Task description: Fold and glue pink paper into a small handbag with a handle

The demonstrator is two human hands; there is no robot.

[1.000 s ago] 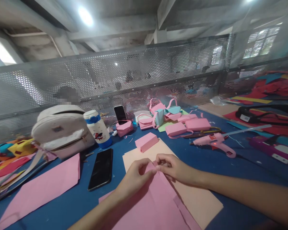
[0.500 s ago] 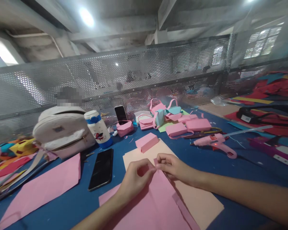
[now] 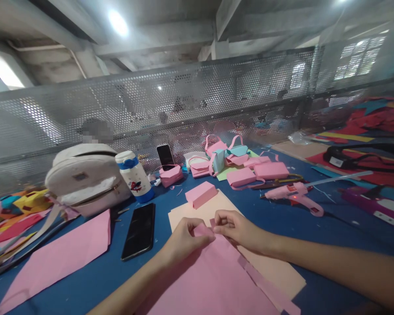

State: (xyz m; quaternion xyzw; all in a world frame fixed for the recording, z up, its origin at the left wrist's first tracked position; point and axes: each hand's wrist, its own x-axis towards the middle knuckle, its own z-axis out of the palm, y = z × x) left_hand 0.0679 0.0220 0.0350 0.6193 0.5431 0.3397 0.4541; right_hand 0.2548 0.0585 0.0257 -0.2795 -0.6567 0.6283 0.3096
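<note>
A large pink paper sheet [image 3: 210,280] lies in front of me, its top corner raised between my fingers. My left hand [image 3: 187,238] pinches that corner from the left, thumb along the edge. Close beside it, my right hand [image 3: 238,227] is closed on the same sheet, gripping a narrow folded part at its top. A darker pink folded strip [image 3: 269,291] runs down the sheet's right side. Underneath are peach sheets [image 3: 279,271]. Just beyond my hands, a small pink paper box [image 3: 201,194] rests on the peach paper.
A black phone [image 3: 138,232], a bottle [image 3: 134,177] and a white backpack [image 3: 85,179] stand to the left, with another pink sheet [image 3: 62,258]. Small paper bags [image 3: 200,167] sit at the back. A pink glue gun [image 3: 295,196] lies right, its cable trailing over the blue table [image 3: 335,262].
The pink sheet has shifted and turned slightly, its lower right strip now reaching farther right. My left hand has rolled a little, exposing more of the held corner. My right hand stays nearly still.
</note>
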